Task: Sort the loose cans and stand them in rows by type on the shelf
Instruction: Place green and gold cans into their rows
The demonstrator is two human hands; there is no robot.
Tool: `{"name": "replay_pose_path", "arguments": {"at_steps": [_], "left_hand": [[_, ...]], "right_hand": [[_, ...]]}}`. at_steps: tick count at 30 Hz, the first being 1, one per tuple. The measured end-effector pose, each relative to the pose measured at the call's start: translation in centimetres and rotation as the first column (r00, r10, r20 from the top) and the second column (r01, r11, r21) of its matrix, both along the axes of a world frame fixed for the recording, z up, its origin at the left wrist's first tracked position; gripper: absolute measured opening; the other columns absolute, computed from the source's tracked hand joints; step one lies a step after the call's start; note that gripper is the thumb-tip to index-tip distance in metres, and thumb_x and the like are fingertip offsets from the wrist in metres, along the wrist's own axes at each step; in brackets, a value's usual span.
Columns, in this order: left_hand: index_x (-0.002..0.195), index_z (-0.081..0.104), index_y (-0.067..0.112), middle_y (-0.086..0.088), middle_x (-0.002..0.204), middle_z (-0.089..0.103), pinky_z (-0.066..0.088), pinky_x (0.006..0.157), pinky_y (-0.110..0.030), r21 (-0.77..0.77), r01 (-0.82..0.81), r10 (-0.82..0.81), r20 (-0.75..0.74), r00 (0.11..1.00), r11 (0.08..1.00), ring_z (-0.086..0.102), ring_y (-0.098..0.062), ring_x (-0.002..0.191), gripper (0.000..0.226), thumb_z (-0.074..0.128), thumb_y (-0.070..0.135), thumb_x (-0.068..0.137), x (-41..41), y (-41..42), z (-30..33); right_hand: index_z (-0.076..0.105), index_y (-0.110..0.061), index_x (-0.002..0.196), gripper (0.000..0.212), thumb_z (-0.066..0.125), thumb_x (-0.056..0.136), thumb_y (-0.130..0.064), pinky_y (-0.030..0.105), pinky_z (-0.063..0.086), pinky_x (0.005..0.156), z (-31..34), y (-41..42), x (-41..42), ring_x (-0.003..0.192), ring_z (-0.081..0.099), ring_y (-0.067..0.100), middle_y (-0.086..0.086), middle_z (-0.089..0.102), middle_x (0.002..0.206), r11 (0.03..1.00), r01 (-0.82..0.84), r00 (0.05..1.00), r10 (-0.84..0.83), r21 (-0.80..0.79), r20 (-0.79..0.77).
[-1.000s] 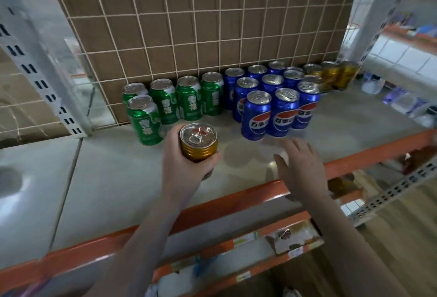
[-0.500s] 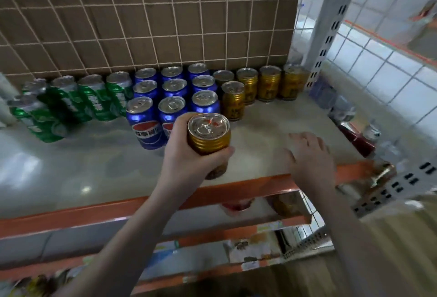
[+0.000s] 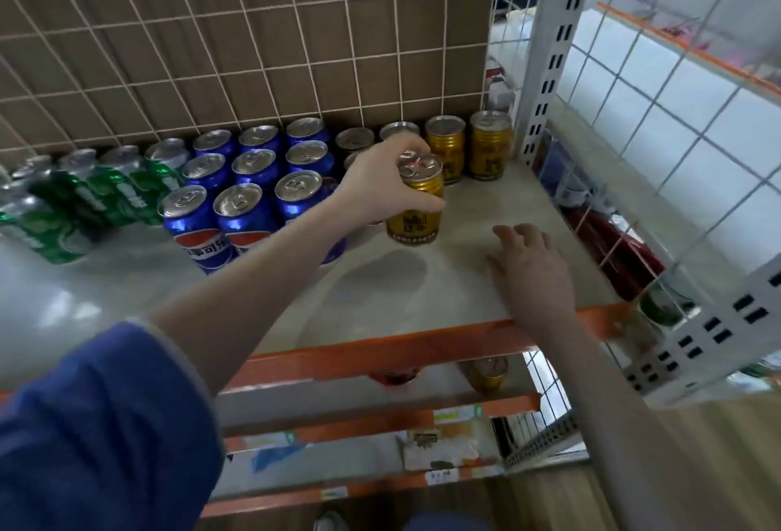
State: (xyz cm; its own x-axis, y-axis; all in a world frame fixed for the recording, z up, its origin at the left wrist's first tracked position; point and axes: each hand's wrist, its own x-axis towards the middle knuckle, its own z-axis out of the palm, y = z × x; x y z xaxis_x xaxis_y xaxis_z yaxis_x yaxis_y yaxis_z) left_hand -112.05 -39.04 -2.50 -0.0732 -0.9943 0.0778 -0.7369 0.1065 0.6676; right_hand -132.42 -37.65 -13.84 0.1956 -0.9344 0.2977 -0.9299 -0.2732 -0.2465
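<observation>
brown tiled backing behind a white wire grid (image 3: 253,44) closes off the rear of the grey shelf (image 3: 465,277), whose orange front rail (image 3: 380,351) runs across the lower middle of the view. green cans (image 3: 84,196) stand at the left, blue cans (image 3: 236,175) fill three rows in the middle, and gold cans (image 3: 467,145) line the back right corner beside the white upright post (image 3: 549,65).

a second ago the left hand (image 3: 380,188) held the gold can (image 3: 416,203) out over the front of the shelf, near the green and blue groups; now it has carried it right and back, to the front of the gold group, just right of the blue cans. the can is upright, its base at or just above the shelf surface — contact cannot be told for sure. the fingers stay curled over its rim and side, clamped on it. the right hand (image 3: 532,272) holds nothing, fingers spread and relaxed on the bare shelf near the rail, much where it was before.

this puts the can with its own type, so the placing step looks close to done; what remains is to set it down square in line with the row behind and let go. more cans show dimly on the lower shelf (image 3: 486,374), so sorting likely goes on.
</observation>
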Motion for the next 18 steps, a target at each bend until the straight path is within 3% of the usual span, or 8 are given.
{"name": "replay_pose_path", "arguments": {"at_steps": [3, 7, 10, 18], "left_hand": [[0.128, 0.045, 0.023, 0.003, 0.128, 0.051, 0.041, 0.083, -0.026, 0.015, 0.091, -0.092, 0.275, 0.957, 0.996, 0.048, -0.014, 0.113, 0.070, 0.077, 0.045, 0.070, -0.2, -3.2, 1.1], [0.128, 0.043, 0.020, -0.001, 0.125, 0.054, 0.043, 0.082, -0.028, 0.036, 0.122, -0.125, 0.454, 0.882, 0.992, 0.050, -0.020, 0.112, 0.073, 0.076, 0.049, 0.070, -0.6, -6.4, 1.4], [0.127, 0.044, 0.017, -0.004, 0.122, 0.055, 0.042, 0.080, -0.029, 0.024, 0.105, -0.103, 0.505, 0.857, 0.994, 0.051, -0.021, 0.108, 0.073, 0.076, 0.049, 0.070, -0.5, -8.0, 0.9], [0.117, 0.051, 0.012, -0.013, 0.117, 0.048, 0.042, 0.084, -0.038, -0.037, 0.083, -0.040, 0.639, 0.768, 0.996, 0.048, -0.030, 0.107, 0.073, 0.077, 0.056, 0.064, -0.2, -8.9, -1.3]], "right_hand": [[0.055, -0.007, 0.123, 0.040, 0.059, 0.087, -0.023, 0.045, 0.045, 0.083, 0.3, -0.6, 0.4, 0.107, 0.052, 0.039, 0.019, 0.054, 0.116, 1.000, 0.001, 1.000, -0.001, 0.013, 0.014], [0.057, -0.003, 0.110, 0.032, 0.062, 0.084, -0.023, 0.042, 0.047, 0.075, 0.1, -0.9, 0.9, 0.100, 0.054, 0.040, 0.021, 0.056, 0.110, 0.999, 0.015, 1.000, -0.014, 0.050, -0.019], [0.061, 0.000, 0.101, 0.030, 0.069, 0.077, -0.017, 0.042, 0.049, 0.069, -0.2, -0.7, 0.7, 0.089, 0.058, 0.041, 0.023, 0.060, 0.098, 1.000, 0.007, 1.000, -0.007, 0.025, -0.004], [0.060, -0.005, 0.110, 0.033, 0.065, 0.082, -0.021, 0.045, 0.047, 0.077, -0.4, -0.6, 0.6, 0.096, 0.056, 0.039, 0.020, 0.059, 0.107, 0.999, 0.012, 1.000, -0.012, 0.032, -0.014]]}}
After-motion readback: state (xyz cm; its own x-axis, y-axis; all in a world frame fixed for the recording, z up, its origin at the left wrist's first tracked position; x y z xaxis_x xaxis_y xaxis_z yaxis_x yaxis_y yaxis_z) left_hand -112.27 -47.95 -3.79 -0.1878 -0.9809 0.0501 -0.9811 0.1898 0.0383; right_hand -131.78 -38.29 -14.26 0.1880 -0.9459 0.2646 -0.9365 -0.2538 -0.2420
